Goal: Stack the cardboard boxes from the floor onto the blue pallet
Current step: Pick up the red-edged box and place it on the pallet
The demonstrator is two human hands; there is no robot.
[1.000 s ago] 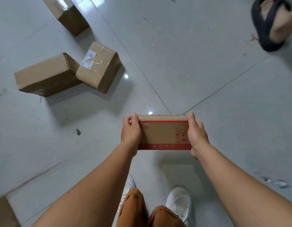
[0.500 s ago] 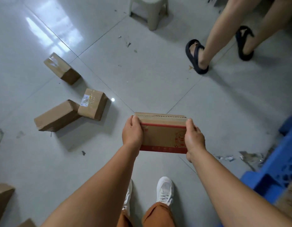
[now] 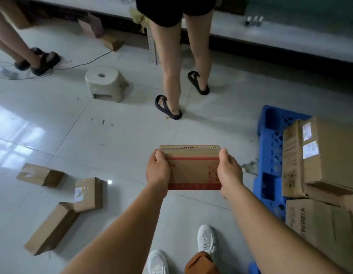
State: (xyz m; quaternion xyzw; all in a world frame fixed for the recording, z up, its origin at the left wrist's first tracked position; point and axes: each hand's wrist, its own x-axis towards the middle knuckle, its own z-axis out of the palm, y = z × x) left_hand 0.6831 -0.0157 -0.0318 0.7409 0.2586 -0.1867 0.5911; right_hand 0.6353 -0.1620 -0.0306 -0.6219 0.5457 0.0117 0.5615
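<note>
fingers of left hand (image 3: 158, 168) and right hand (image 3: 229, 171) curled round the two short ends of the red-striped box (image 3: 193, 168), thumbs on the near face. held clear of the floor (image 3: 116, 139), level, in front of the body, left of the blue pallet (image 3: 269, 147) and apart from it.

judged light and stiff: carried at arm's length by end grips alone, no sag visible. perforated tear strip along the top edge judged a weak line; avoid pressing there. plain cardboard, likely not slippery. end grip judged adequate; support from below advisable only if contents shifted.

pallet already loaded: tall labelled box (image 3: 328, 153) upright on it, another printed box (image 3: 318, 226) nearer the camera, both touching neighbouring cartons. bare blue grid visible only along the left edge and far corner. contents of all boxes not visible.

still on the floor at left: long box (image 3: 51, 228), taped box (image 3: 88, 194) touching it, small box (image 3: 40, 175) apart.
</note>
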